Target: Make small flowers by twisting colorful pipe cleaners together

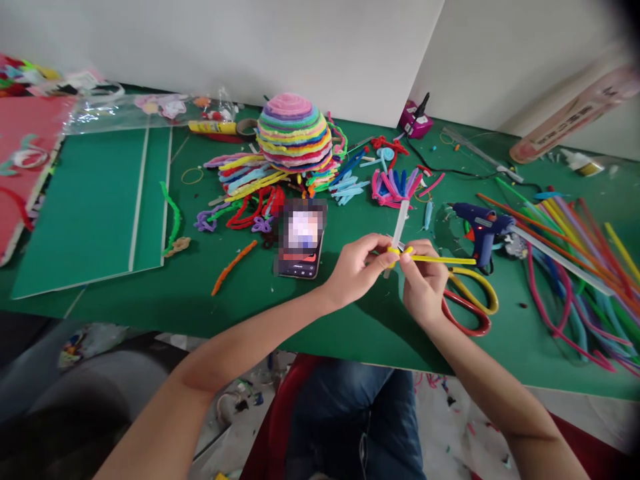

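Observation:
Over the green table, my left hand [357,267] pinches a whitish, translucent stick [401,223] that looks like a glue stick. A yellow pipe cleaner [445,260] is bent around this stick, its straight tail pointing right. The fingers of my right hand [424,283] are closed on the pipe cleaner close to the left fingertips. Scissors with red and yellow handles [473,291] lie just right of and below my right hand, their blades mostly hidden by it. A phone [303,240] with a lit, partly blurred screen lies left of my hands.
A striped pipe-cleaner ball [294,133] stands at the back among cut pieces. On the right are a blue glue gun [483,223] and many loose pipe cleaners [575,280]. A green board [100,200] lies left. A bottle [575,113] is at the back right.

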The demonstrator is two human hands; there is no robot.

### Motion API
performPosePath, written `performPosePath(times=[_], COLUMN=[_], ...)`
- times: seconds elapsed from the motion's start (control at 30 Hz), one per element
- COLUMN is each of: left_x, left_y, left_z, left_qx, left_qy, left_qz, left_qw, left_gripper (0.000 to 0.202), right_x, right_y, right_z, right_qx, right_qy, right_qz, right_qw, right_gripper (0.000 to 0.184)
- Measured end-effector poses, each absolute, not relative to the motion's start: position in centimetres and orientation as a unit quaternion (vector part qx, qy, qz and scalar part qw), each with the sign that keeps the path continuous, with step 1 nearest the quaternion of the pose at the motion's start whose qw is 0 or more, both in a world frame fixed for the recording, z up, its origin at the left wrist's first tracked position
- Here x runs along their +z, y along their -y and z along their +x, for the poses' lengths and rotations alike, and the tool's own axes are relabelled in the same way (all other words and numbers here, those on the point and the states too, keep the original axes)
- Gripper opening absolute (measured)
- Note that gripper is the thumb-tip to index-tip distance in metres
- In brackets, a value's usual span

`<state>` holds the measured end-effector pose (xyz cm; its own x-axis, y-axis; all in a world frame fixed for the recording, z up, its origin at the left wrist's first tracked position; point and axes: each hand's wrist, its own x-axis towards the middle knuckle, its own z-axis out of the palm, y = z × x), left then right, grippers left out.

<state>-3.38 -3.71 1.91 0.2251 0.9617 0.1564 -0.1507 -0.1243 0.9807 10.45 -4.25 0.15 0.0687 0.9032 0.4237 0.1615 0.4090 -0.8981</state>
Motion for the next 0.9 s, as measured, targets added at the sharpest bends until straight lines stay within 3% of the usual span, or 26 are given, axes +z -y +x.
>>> performPosePath(times=[0.13, 0.23, 0.33, 0.4, 0.47, 0.6, 0.9], left_x=[1.5, 1.5, 1.8, 2.2, 2.4, 2.6, 2.0], left_y=[3.7, 3.3, 3.0, 2.9, 2.9, 2.7, 2.3], left_z=[-3.9, -4.3, -4.4, -4.5, -4.5, -4.6, -4.5], left_qx=[0.530, 0.506, 0.461, 0.420, 0.381, 0.344, 0.269], left_qy=[-0.334, -0.350, -0.406, -0.418, -0.416, -0.404, -0.380], left_qz=[0.711, 0.742, 0.733, 0.738, 0.742, 0.736, 0.614], left_qw=[0.318, 0.267, 0.293, 0.325, 0.362, 0.420, 0.638], left_gripper=[0.014, 0.013, 0.014, 0.014, 0.016, 0.022, 0.027], right_x=[0.2, 0.3, 0.9, 1.6, 2.5, 3.1, 1.8], right_y=[5.1, 4.4, 2.7, 1.7, 1.1, 1.1, 1.2], right_z=[9.2, 9.9, 12.1, 13.9, 15.3, 15.6, 13.6], right_qx=[0.498, 0.509, 0.423, 0.245, 0.196, 0.355, 0.411], right_qy=[0.501, 0.505, 0.523, 0.594, 0.667, 0.734, 0.635], right_qz=[-0.446, -0.462, -0.478, -0.491, -0.480, -0.417, -0.455], right_qw=[0.549, 0.523, 0.565, 0.588, 0.534, 0.403, 0.470], right_gripper=[0.021, 0.024, 0.027, 0.042, 0.034, 0.021, 0.018])
